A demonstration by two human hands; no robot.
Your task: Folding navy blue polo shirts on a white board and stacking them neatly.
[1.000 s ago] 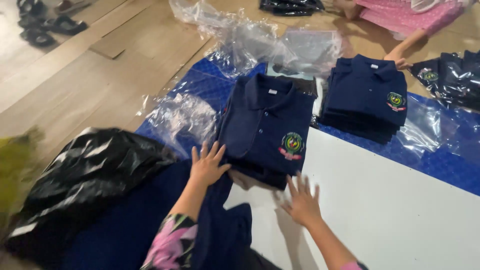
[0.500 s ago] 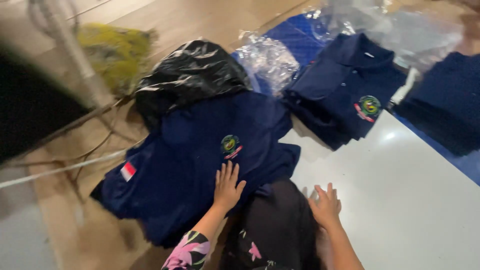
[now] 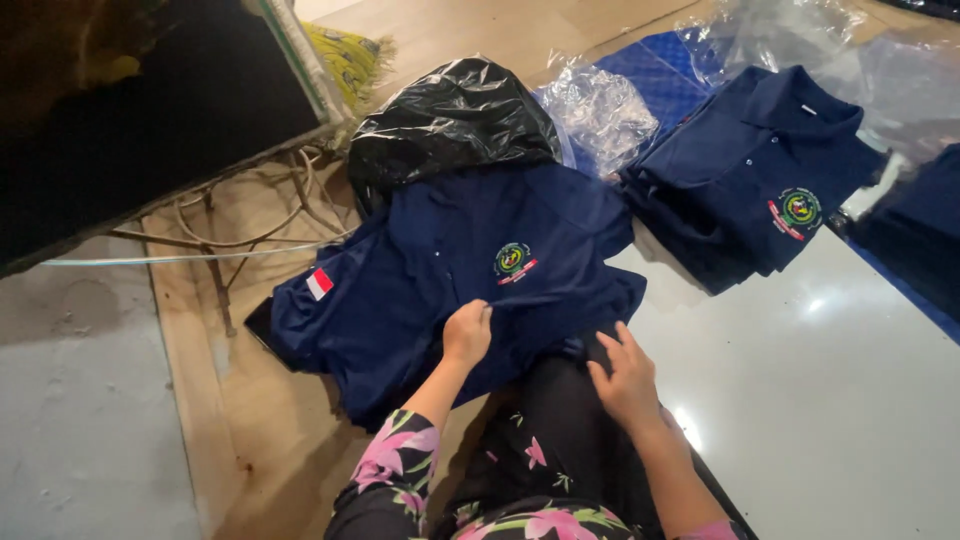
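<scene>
A navy polo shirt [image 3: 450, 270] is spread flat on the wooden floor [image 3: 250, 440], its crest facing up. Fabric near the shirt's front placket is pinched by the left hand [image 3: 467, 332], fingers curled. The right hand [image 3: 625, 375] is laid loosely on the shirt's lower edge, fingers released. A black plastic bag [image 3: 450, 115] sits just behind; a folded shirt stack [image 3: 755, 175] lies beside a white board [image 3: 830, 400].
</scene>
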